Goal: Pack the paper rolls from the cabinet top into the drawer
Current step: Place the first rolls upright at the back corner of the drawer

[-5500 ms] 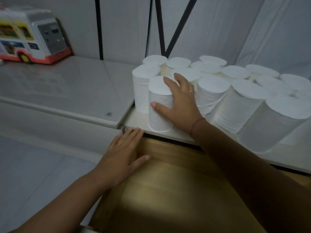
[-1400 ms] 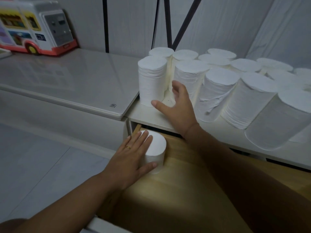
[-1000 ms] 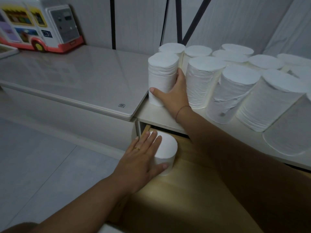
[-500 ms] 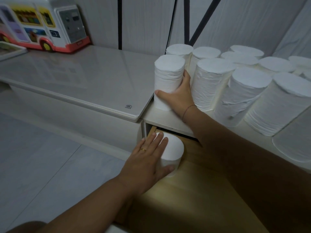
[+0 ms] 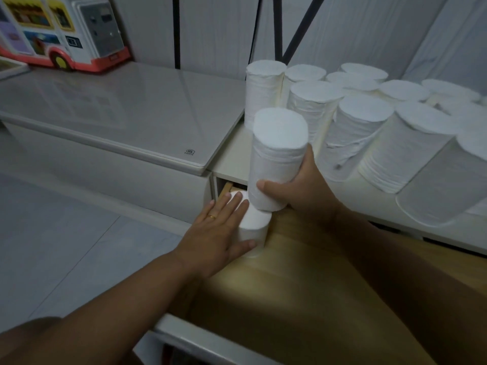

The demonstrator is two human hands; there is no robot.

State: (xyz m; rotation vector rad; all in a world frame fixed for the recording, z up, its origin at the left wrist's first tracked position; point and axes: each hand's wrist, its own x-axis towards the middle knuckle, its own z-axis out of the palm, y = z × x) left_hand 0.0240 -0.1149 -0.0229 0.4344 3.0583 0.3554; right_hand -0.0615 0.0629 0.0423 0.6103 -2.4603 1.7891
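My right hand point(image 5: 303, 191) grips a white paper roll point(image 5: 276, 154) around its lower part and holds it upright in the air, above the back left corner of the open wooden drawer point(image 5: 303, 280). One white roll point(image 5: 254, 222) stands in that corner. My left hand point(image 5: 218, 233) rests on it with straight fingers over its top and the thumb against its side. Several more white rolls point(image 5: 363, 122) stand packed together on the cabinet top point(image 5: 232, 159).
A lower pale glass-topped unit point(image 5: 118, 111) adjoins the cabinet on the left, with a toy bus point(image 5: 60, 30) at its back. Grey tiled floor point(image 5: 66, 246) lies to the left of the drawer. Curtains and dark poles stand behind the rolls.
My right hand has lifted the front left roll off the cabinet top and brought it toward me, over the drawer. My left hand has stayed on the roll in the drawer.
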